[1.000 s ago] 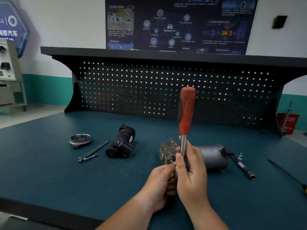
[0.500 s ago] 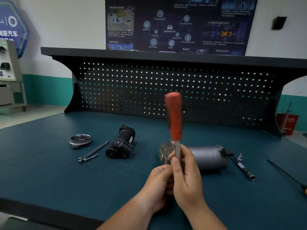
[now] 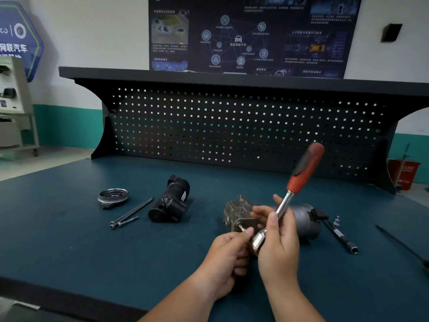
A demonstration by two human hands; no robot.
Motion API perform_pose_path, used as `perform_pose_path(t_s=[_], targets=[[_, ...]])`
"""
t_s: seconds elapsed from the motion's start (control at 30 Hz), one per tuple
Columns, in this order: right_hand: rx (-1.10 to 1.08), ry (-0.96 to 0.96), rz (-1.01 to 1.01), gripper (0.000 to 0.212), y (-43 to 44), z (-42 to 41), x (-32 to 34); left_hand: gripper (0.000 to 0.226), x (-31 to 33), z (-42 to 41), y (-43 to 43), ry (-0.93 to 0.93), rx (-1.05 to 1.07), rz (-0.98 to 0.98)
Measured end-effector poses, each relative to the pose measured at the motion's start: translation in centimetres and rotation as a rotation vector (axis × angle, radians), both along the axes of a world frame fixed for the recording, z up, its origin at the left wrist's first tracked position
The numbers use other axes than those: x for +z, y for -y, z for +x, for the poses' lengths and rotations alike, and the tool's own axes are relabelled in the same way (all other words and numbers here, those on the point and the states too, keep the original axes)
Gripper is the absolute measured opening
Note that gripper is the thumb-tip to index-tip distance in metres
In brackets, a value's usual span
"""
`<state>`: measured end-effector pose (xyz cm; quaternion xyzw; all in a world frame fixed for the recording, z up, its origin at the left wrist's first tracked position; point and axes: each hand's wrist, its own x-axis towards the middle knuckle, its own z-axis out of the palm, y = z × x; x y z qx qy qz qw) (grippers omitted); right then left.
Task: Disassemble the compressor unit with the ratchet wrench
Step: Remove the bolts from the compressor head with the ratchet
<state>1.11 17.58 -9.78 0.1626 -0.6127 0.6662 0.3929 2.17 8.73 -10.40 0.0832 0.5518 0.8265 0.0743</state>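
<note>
The right hand (image 3: 278, 249) clasps the red-handled chrome ratchet wrench (image 3: 301, 175) above its head, the left hand (image 3: 226, 254) pinches the small steel bit (image 3: 241, 227) beneath; best swung squarely into the grey cylindrical metal compressor unit (image 3: 239, 211).

A dark teal workbench (image 3: 69, 240) is carrying a round metal cover (image 3: 113, 196), two long bolts (image 3: 132, 212) lying just beside a black housing (image 3: 170, 203), the compressor unit (image 3: 305, 219), an extension bar (image 3: 340, 236) and a thin black rod (image 3: 399, 240) at its right edge
</note>
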Motion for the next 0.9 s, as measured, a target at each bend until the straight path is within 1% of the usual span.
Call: perform_pose_path(t_s=[0.13,0.2,0.33,0.43,0.57,0.67,0.77,0.9], targets=[[-0.062,-0.076,0.164,0.025,0.1,0.5,0.1,0.033,-0.1,0.0,0.0,-0.01,0.004,-0.065],[-0.066,-0.117,0.248,0.037,0.4,0.9,0.1,0.032,-0.2,-0.1,0.1,-0.016,-0.002,-0.09],[-0.035,-0.19,0.347,0.04,0.7,1.4,0.1,0.028,-0.2,0.0,0.4,-0.028,-0.017,-0.074],[-0.035,-0.16,0.297,0.033,0.5,1.3,0.0,0.031,-0.1,0.1,0.3,-0.02,-0.007,-0.065],[0.066,-0.068,0.087,0.019,0.2,1.0,0.1,0.033,0.0,0.2,0.0,-0.002,0.022,-0.062],[0.11,-0.038,-0.014,0.021,0.1,0.8,0.2,0.034,0.0,0.1,0.0,0.001,0.015,-0.038],[0.124,-0.033,-0.049,0.018,0.0,0.7,0.1,0.037,0.0,0.0,0.0,-0.001,0.017,-0.031],[0.126,-0.057,-0.027,0.017,0.2,0.7,0.0,0.04,-0.1,-0.1,0.1,0.009,0.013,-0.002]])
